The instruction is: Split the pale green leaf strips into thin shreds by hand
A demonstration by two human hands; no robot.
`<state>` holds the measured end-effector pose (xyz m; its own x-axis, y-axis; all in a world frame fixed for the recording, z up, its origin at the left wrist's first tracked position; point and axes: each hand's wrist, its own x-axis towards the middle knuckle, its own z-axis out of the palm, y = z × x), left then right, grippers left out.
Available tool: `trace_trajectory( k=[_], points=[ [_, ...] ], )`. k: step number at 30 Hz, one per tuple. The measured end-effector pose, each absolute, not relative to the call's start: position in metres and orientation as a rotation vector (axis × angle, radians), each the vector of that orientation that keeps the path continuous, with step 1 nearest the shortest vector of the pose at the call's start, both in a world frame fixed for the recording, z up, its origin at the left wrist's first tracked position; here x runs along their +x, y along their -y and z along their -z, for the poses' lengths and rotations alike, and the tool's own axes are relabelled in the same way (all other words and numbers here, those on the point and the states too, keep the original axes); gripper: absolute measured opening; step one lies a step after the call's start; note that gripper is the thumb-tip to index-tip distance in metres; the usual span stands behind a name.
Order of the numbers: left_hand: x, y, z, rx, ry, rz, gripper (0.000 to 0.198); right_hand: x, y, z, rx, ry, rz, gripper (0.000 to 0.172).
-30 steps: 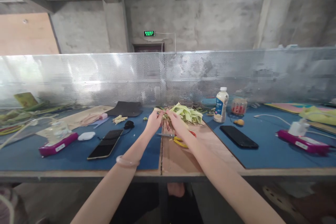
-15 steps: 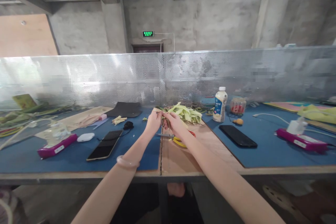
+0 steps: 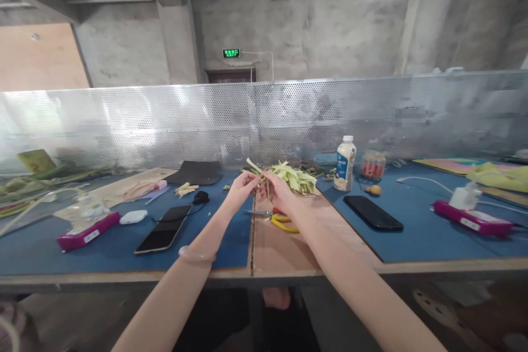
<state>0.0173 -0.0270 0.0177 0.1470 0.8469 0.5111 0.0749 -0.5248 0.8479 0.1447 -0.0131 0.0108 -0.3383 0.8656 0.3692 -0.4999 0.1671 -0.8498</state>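
Close together above the wooden board, my left hand and my right hand both pinch a pale green leaf strip. One end of it sticks up to the left, and a thin piece hangs down between the hands. Right behind my right hand lies a pile of pale green leaf strips. Scissors with yellow and red handles rest on the board below the hands, their blades pointing left. My right wrist partly covers the handles.
Phones lie on the blue mats at left and right. A white-capped bottle and a glass jar stand at the back right. Purple power strips sit on both sides. A perforated metal screen borders the back.
The pale strip now sticks up to the left of my fingers, where it did not show before. My hands have shifted slightly, and more of the scissors is visible.
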Motion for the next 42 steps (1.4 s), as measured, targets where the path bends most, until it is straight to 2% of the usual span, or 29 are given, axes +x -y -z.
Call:
trace_trajectory(
  k=[9, 25, 30, 36, 42],
  points=[
    [0.016, 0.025, -0.017, 1.793, -0.892, -1.478, 0.026, 0.144, 0.007, -0.004, -0.317, 1.262, -1.408, 0.015],
    [0.013, 0.027, -0.021, 1.795, -0.895, -1.428, 0.029, 0.154, 0.004, -0.007, -0.383, 1.362, -1.304, 0.023],
    [0.009, 0.021, -0.017, 1.758, -0.871, -1.464, 0.028, 0.162, 0.003, -0.012, -0.351, 1.433, -1.483, 0.029],
    [0.007, 0.017, -0.014, 1.758, -0.756, -1.452, 0.027, 0.16, -0.001, -0.008, -0.374, 1.477, -1.603, 0.022],
    [0.008, 0.022, -0.014, 1.805, -0.782, -1.364, 0.033, 0.156, 0.005, -0.009, -0.437, 1.635, -1.6, 0.033]
  ],
)
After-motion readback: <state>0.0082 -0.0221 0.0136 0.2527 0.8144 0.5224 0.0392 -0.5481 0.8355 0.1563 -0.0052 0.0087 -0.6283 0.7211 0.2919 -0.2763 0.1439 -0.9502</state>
